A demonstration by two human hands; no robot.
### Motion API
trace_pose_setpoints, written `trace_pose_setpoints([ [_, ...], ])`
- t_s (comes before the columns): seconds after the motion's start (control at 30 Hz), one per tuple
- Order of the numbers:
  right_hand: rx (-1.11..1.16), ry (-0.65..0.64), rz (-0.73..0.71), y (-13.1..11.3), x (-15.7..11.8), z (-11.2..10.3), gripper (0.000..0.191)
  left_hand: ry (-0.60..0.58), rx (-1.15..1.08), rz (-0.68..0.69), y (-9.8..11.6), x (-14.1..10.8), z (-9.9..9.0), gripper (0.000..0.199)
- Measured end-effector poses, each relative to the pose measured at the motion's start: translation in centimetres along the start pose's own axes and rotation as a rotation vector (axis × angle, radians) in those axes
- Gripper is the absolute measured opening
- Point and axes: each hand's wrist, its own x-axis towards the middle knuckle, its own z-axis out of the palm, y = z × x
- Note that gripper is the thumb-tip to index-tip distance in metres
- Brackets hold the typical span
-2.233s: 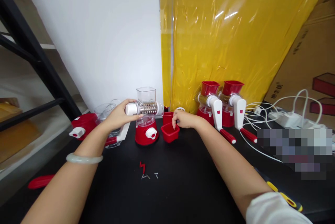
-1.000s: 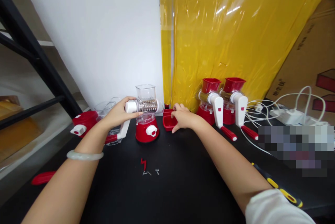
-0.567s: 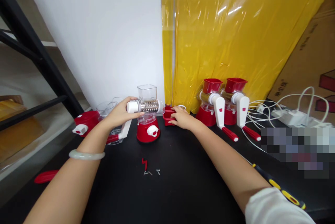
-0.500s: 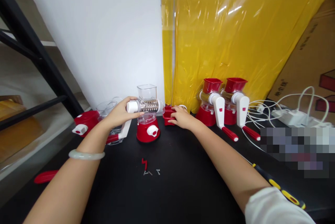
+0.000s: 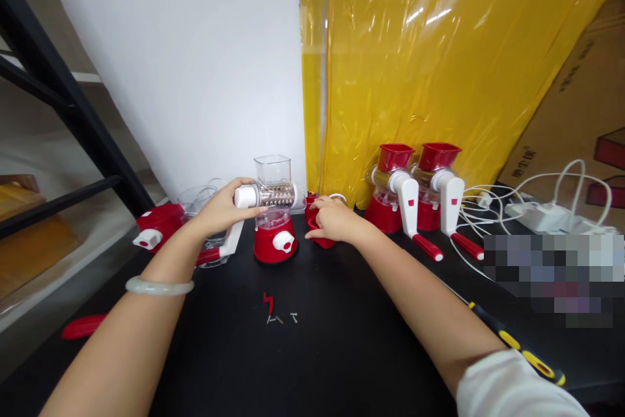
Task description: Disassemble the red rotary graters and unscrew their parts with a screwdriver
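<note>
A rotary grater (image 5: 274,240) with a red base, clear hopper and metal drum stands upright on the black table. My left hand (image 5: 225,207) is closed around the left end of its clear barrel, by the white drum end. To the right of the grater, my right hand (image 5: 333,218) has its fingers bent over a red feed hopper (image 5: 324,241), thumb at its near side. The hand hides much of that hopper, and more red plastic shows behind it. In front of the grater lie a small red bent part (image 5: 268,304) and several small screws (image 5: 293,317).
Two assembled rotary graters (image 5: 390,212) with white cranks stand at right, beside white cables and a power strip (image 5: 537,216). A red grater base (image 5: 163,222) lies on its side at left. A yellow-black screwdriver (image 5: 517,345) lies at the right. Wall and yellow sheeting bound the back.
My right hand has shifted slightly, its fingers now over the hopper, which has turned and tilted beneath them. My left hand stays on the grater.
</note>
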Motion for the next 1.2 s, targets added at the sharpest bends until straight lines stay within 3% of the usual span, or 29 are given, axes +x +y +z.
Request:
trace_pose_setpoints([
  [0.1, 0.052, -0.086, 0.041, -0.8, -0.3, -0.8, 0.051, 0.005, -0.001, 0.009, -0.2, 0.1, 0.0, 0.077],
  [0.23, 0.135, -0.319, 0.090, -0.7, -0.9, -1.7, 0.058, 0.012, -0.007, -0.003, -0.3, 0.1, 0.0, 0.077],
  [0.4, 0.110, -0.466, 0.173, -0.2, -1.0, -2.3, 0.074, -0.008, 0.026, -0.001, 0.1, -0.1, -0.1, 0.075],
  [0.5, 0.167, -0.540, 0.187, -0.2, -0.9, -2.2, 0.059, -0.006, 0.030, 0.003, 0.1, -0.1, -0.2, 0.074],
  [0.57, 0.155, -0.493, 0.207, -0.3, -0.8, -2.0, 0.040, -0.005, 0.030, 0.007, 0.1, -0.1, -0.1, 0.075],
  [0.63, 0.104, -0.365, 0.229, -0.2, -0.6, -1.7, 0.028, -0.006, 0.030, 0.008, 0.0, 0.0, -0.1, 0.076],
  [0.73, 0.047, -0.192, 0.249, 0.2, -0.3, -0.8, 0.027, -0.014, 0.033, 0.002, 0.1, -0.1, -0.1, 0.076],
  [0.83, 0.020, -0.097, 0.263, 0.6, 0.0, 0.1, 0.030, -0.018, 0.034, 0.003, 0.2, -0.1, -0.1, 0.075],
  [1.2, -0.029, -0.021, 0.254, 1.0, -0.2, 1.0, 0.023, -0.034, 0.023, 0.005, 0.0, -0.1, -0.1, 0.077],
])
